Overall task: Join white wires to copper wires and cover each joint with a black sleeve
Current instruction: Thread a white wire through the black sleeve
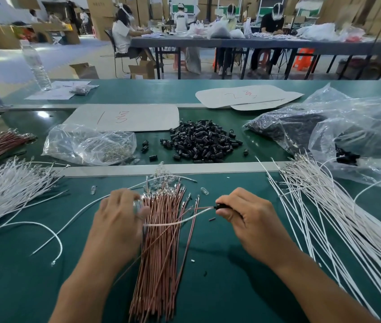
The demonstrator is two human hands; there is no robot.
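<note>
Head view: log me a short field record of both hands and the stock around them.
right hand: pinches a black sleeve; a white wire and a copper wire run into it
left hand: fingers curled at the copper wire bundle top; grip unclear
sleeve pile: beyond the bundle
white wire stock: fanned out at right; more at far left

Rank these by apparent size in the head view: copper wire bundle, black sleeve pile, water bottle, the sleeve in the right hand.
1. copper wire bundle
2. black sleeve pile
3. water bottle, farther back, so its true rank is unsure
4. sleeve pinched by the right hand
</note>
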